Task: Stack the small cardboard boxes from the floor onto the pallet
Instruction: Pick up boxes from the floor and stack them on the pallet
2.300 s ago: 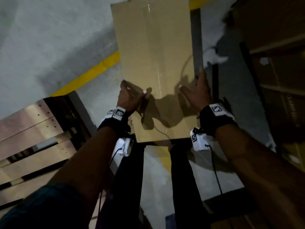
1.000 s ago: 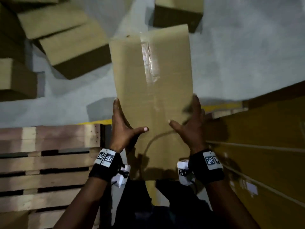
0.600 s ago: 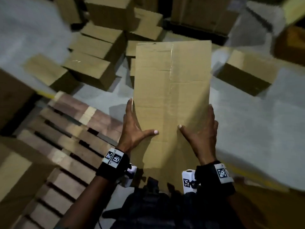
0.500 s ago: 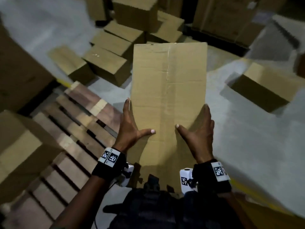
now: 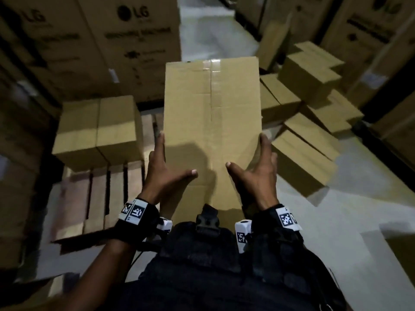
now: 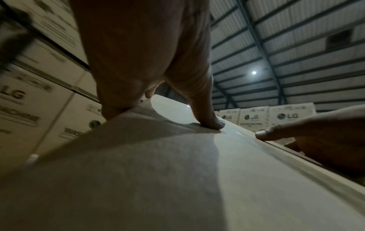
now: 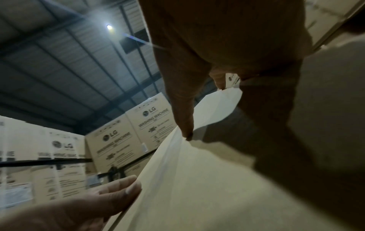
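Observation:
I carry a long taped cardboard box (image 5: 211,122) at waist height, its length pointing away from me. My left hand (image 5: 167,169) presses flat on its left side and my right hand (image 5: 253,173) on its right side, fingers straight, each thumb lying on the top face. The left wrist view shows the left thumb (image 6: 209,120) on the box top (image 6: 158,179). In the right wrist view the right thumb (image 7: 185,128) sits on the same face (image 7: 207,187). The wooden pallet (image 5: 101,198) lies low on my left with two boxes (image 5: 98,129) side by side on it.
Several small boxes (image 5: 310,135) lie piled on the grey floor (image 5: 336,221) to the right. Tall printed cartons (image 5: 125,41) wall in the far side and the left of the pallet. More big cartons stand at the far right (image 5: 370,30).
My view has swung round with the box still between both hands. The pallet, earlier off to my left, now lies ahead-left with two boxes on it, and the floor boxes sit to the right.

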